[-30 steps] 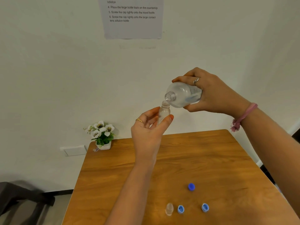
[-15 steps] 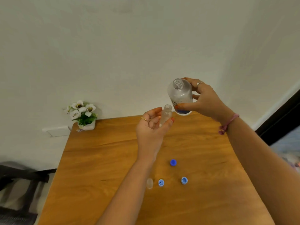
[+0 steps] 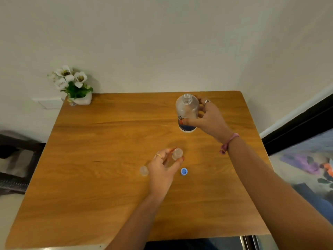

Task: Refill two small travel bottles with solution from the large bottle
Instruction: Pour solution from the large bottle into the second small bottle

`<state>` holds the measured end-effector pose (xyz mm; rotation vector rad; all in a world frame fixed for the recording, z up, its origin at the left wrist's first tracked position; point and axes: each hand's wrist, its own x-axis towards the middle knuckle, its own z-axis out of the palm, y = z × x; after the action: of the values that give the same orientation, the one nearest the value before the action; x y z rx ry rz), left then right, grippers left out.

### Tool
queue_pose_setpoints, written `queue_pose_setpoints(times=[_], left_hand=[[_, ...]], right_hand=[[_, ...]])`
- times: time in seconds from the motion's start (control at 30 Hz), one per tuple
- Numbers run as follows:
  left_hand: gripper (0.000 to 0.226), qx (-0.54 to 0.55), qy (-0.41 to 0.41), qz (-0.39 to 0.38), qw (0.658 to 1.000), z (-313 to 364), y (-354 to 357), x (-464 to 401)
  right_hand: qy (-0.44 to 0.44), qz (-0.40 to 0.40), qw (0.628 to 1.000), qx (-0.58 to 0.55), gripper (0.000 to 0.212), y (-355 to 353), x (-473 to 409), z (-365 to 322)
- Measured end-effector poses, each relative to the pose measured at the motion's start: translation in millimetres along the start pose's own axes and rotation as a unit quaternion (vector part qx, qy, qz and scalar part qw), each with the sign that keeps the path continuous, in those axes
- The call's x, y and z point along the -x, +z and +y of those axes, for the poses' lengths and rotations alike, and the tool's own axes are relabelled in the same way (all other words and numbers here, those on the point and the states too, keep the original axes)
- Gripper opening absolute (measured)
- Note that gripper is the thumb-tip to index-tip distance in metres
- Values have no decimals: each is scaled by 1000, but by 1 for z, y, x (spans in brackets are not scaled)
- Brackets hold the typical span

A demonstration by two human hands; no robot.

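My right hand (image 3: 209, 118) grips the large clear bottle (image 3: 187, 112), upright and uncapped, its base on or just above the wooden table (image 3: 108, 141) at the back right. My left hand (image 3: 164, 168) pinches a small clear travel bottle (image 3: 177, 153) between thumb and fingers, upright, low over the table's middle. The second small travel bottle (image 3: 144, 171) stands on the table just left of my left hand. One blue cap (image 3: 184, 171) lies to the right of my left hand; other caps are hidden behind that hand.
A small pot of white flowers (image 3: 75, 85) stands at the table's back left corner against the wall. A dark chair (image 3: 16, 159) sits left of the table. Cluttered floor shows on the right.
Pouring has ended: my right hand turned the large bottle upright and lowered it toward the table at the back right. My left hand lowered the small bottle to the table's middle.
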<state>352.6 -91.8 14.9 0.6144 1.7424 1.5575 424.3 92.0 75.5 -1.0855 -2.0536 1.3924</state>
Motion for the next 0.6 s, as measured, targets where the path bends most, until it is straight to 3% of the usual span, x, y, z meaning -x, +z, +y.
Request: queue_pose_setpoints(times=[0.3, 0.6], left_hand=[[29, -37, -73, 58, 995, -61, 13, 16], [33, -41, -88, 85, 992, -79, 11, 14]], right_hand=[[9, -84, 996, -2, 80, 22, 0, 40], [12, -164, 986, 15, 84, 57, -12, 55]])
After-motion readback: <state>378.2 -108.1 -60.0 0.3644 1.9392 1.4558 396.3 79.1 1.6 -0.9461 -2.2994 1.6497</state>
